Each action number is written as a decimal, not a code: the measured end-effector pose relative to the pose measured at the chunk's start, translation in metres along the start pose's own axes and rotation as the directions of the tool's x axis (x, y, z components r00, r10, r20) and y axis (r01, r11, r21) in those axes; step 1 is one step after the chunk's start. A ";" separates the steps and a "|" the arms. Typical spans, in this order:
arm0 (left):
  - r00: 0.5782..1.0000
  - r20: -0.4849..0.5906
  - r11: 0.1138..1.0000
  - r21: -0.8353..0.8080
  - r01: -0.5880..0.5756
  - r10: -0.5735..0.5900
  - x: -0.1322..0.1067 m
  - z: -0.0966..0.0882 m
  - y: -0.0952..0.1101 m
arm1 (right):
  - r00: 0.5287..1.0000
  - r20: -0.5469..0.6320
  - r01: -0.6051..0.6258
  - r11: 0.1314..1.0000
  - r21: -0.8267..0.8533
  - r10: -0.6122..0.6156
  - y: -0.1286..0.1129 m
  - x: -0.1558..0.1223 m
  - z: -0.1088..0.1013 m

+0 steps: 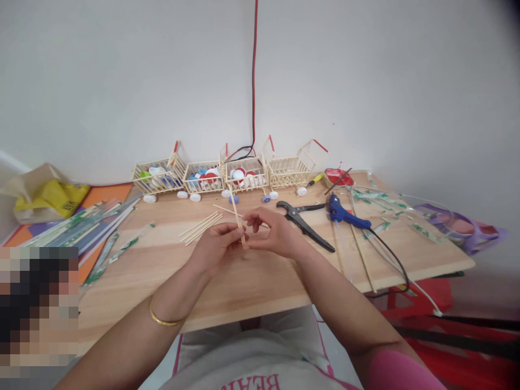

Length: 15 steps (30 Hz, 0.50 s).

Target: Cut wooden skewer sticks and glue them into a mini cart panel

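Observation:
My left hand [217, 244] is closed in a pinch on thin wooden sticks [234, 208] that stand up from its fingertips, tilted a little to the left; how many it holds is hard to make out. Close by on the right, my right hand [274, 233] is loosely curved, thumb and bent fingers apart, its thumb tip beside the lower end of the sticks. Whether it touches them I cannot tell. Several cut sticks [199, 227] lie on the table left of my left hand. Beyond my right hand lies a black-handled cutter [303, 219], jaws toward the back.
Behind stand several small stick-built carts [203, 177] with cap wheels, some filled with bottle caps. To the right are a blue glue gun [345, 212] with a cord, a red dish [339, 177] and torn wrappers [377, 197]. Wrapped sticks [81, 230] and a yellow bag [51, 197] lie left.

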<state>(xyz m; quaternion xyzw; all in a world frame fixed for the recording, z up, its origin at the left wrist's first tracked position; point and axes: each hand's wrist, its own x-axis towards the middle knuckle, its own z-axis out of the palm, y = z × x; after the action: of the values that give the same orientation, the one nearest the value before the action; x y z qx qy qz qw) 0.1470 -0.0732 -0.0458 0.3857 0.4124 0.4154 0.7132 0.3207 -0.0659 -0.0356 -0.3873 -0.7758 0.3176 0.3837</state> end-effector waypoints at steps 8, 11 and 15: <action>0.997 0.033 0.992 -0.110 0.067 -0.063 -0.001 -0.001 0.003 | 0.990 0.090 0.121 0.988 -0.095 -0.113 -0.004 0.001 0.003; 0.993 0.045 0.987 -0.115 0.113 -0.109 -0.001 0.000 0.003 | 0.991 0.096 0.107 0.989 -0.102 -0.098 -0.004 0.000 0.003; 0.984 0.040 0.979 -0.100 0.175 -0.172 -0.001 0.000 0.002 | 0.989 0.119 0.110 0.984 -0.143 -0.093 -0.003 -0.001 0.003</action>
<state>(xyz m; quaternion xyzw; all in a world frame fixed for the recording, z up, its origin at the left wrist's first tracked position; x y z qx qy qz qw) 0.1459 -0.0732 -0.0435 0.3174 0.4112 0.3662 0.7721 0.3174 -0.0686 -0.0346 -0.3564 -0.8365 0.2596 0.3255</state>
